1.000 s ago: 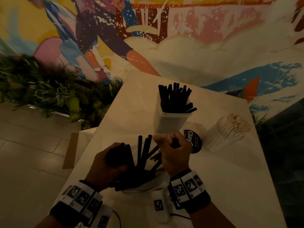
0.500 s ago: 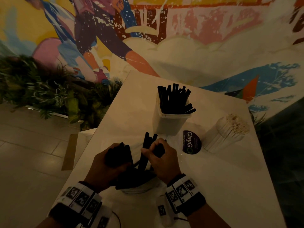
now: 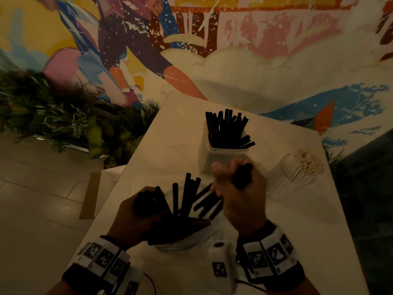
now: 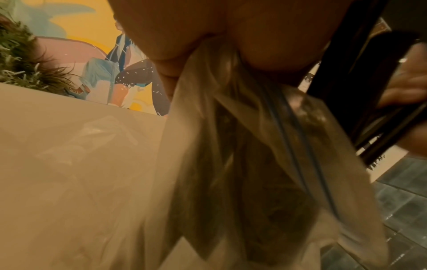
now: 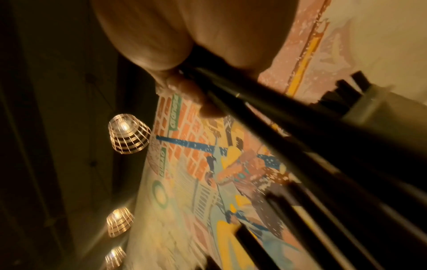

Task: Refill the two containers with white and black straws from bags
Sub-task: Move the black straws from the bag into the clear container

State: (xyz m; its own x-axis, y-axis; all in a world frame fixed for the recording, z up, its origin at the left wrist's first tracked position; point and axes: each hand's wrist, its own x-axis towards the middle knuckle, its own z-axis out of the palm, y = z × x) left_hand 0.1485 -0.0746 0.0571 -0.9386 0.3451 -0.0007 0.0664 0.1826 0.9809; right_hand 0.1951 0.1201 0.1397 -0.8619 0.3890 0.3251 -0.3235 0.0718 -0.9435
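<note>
Since half a second ago, my right hand [image 3: 238, 196] has risen from the spread of black straws and moved toward the far container, carrying a bunch of them with it. Its fingers are curled tight around that bunch of black straws [image 3: 242, 177], whose ends poke out past my knuckles just below the container of black straws [image 3: 223, 154]. From the right wrist view the gripped straws run as dark bars away from my palm, with the container's pale wall [image 5: 379, 107] just beyond them.

My left hand [image 3: 136, 216] has not moved. It grips the gathered neck of the clear plastic bag [image 4: 242, 164] together with some black straws, near the front left of the counter [image 3: 170, 145]. More black straws [image 3: 187, 196] fan up and outward from the bag between my two hands. The left wrist view shows the bag's crumpled film hanging from my closed fingers.

The container of black straws stands upright in the middle of the counter, its straws leaning in several directions. To its right, well apart from it, the container of white straws [image 3: 297, 173] sits packed full, tilted toward the right in this view. Both wrists wear bands with black-and-white markers. A painted wall [image 3: 255, 50] and green plants [image 3: 53, 116] lie behind the counter.
</note>
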